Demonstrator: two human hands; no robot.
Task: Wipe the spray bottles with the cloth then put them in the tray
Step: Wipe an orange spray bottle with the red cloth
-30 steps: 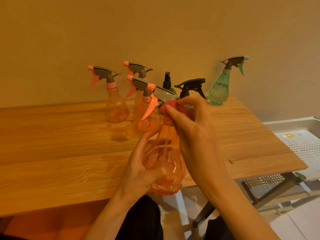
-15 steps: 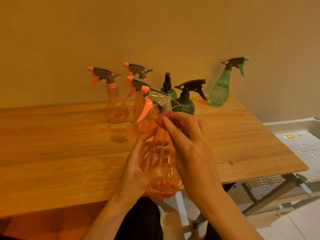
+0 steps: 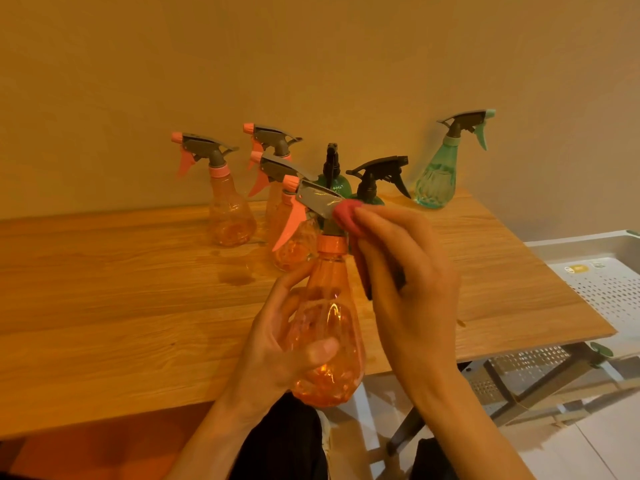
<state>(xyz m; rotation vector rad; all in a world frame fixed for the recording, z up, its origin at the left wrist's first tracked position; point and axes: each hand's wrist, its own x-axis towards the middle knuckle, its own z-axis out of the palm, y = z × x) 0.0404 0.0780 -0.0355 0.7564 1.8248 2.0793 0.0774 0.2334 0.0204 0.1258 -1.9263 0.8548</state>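
Note:
My left hand [image 3: 277, 344] grips the body of an orange spray bottle [image 3: 329, 327] held upright over the table's front edge. My right hand [image 3: 405, 271] pinches a small red cloth [image 3: 346, 214] and presses it against the back of that bottle's grey trigger head [image 3: 317, 199]. Three more orange bottles stand behind: one at the left [image 3: 228, 209], one at the back [image 3: 273, 143] and one partly hidden by the held bottle [image 3: 291, 244]. Two dark green bottles [image 3: 372, 185] stand in the middle. A light teal bottle [image 3: 440, 171] stands at the right. The white perforated tray [image 3: 609, 285] sits right of the table.
The wooden table [image 3: 121, 306] stands against a plain wall. Its metal legs [image 3: 540, 382] show below the right end, beside the tray. A small wet patch [image 3: 239, 277] lies on the tabletop left of the held bottle. My dark-clothed knees are below the table's edge.
My right hand with the cloth slid down to the bottle's neck, then back up to the rear of the trigger head. The left hand kept its grip and tilted the bottle slightly.

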